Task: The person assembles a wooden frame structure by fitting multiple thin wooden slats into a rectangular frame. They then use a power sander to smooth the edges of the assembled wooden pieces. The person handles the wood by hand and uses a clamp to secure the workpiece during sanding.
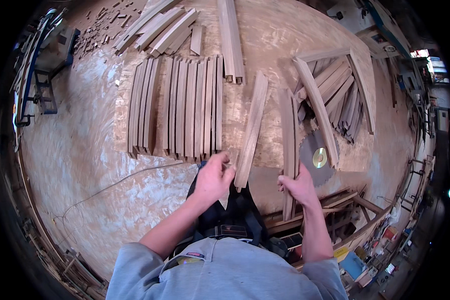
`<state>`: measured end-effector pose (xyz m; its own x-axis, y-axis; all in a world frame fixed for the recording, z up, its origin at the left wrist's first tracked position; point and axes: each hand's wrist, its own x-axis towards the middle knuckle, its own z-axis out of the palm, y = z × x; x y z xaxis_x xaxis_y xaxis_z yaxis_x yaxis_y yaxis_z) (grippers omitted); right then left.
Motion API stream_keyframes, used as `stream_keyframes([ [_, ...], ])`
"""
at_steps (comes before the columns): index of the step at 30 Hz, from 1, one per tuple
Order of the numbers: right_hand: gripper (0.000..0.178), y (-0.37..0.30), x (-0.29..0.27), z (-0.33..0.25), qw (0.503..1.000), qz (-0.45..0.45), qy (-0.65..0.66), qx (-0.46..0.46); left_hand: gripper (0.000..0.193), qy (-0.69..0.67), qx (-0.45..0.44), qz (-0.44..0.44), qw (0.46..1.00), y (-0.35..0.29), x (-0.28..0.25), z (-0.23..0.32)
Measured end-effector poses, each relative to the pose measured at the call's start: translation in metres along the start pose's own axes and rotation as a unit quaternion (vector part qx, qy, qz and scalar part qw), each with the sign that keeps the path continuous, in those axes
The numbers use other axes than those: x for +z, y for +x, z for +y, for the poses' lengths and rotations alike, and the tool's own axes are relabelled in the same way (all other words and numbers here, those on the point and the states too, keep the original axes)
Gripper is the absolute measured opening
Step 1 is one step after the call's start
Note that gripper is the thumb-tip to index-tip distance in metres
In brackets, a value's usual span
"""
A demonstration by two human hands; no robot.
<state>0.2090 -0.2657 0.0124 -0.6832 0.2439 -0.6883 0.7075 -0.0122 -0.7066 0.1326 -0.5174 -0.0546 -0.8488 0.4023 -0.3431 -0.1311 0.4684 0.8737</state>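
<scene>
Brown wood fills the right hand (300, 184): it is closed around the lower part of the long strips (288, 125), which stretch away from the person, their near end reaching past the edge of the plywood board (271, 150). The left hand (215, 177) has its fingers bent together just beside the board's near edge; whether it grips anything, I cannot tell. Between the hands lies a single loose strip (252, 127), slightly slanted, its near end also past that edge. Just right of the held strips is a round, toothed saw blade (309, 150) with a gold-coloured centre, partly covered by a long angled piece (316, 112). Beyond that piece, shorter sticks (337, 87) lie heaped. Left of the loose strip, curved strips stand packed in a wide row (190, 107), with a smaller group (144, 107) farther left. More curved pieces (165, 30) are piled behind them, and small offcuts (102, 30) litter the area beyond
</scene>
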Motion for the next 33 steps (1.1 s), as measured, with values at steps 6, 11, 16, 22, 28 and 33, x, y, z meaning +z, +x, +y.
stream_keyframes([
  [6,0.056,-0.023,0.05,0.002,0.993,-0.017,-0.115,-0.014,0.053,-0.202,0.06,0.011,0.978,0.05,-0.057,0.051],
  [11,0.055,-0.026,0.068,0.012,0.985,-0.038,-0.164,-0.028,0.052,-0.183,0.02,-0.074,0.98,0.065,-0.08,0.063],
  [16,0.044,-0.036,0.073,0.014,0.986,-0.072,-0.151,-0.021,0.023,-0.317,-0.043,-0.091,0.943,0.057,-0.092,0.044],
  [22,0.029,-0.04,0.071,0.005,0.952,-0.255,0.075,0.155,0.009,-0.246,0.168,-0.157,0.942,0.041,-0.088,0.019],
  [28,0.043,-0.042,0.075,0.011,0.947,-0.262,0.056,0.175,0.023,-0.32,0.065,-0.189,0.926,0.037,-0.086,0.013],
  [33,0.047,-0.04,0.07,0.018,0.965,-0.183,0.046,0.183,0.022,-0.297,-0.094,-0.026,0.95,0.051,-0.095,0.001],
])
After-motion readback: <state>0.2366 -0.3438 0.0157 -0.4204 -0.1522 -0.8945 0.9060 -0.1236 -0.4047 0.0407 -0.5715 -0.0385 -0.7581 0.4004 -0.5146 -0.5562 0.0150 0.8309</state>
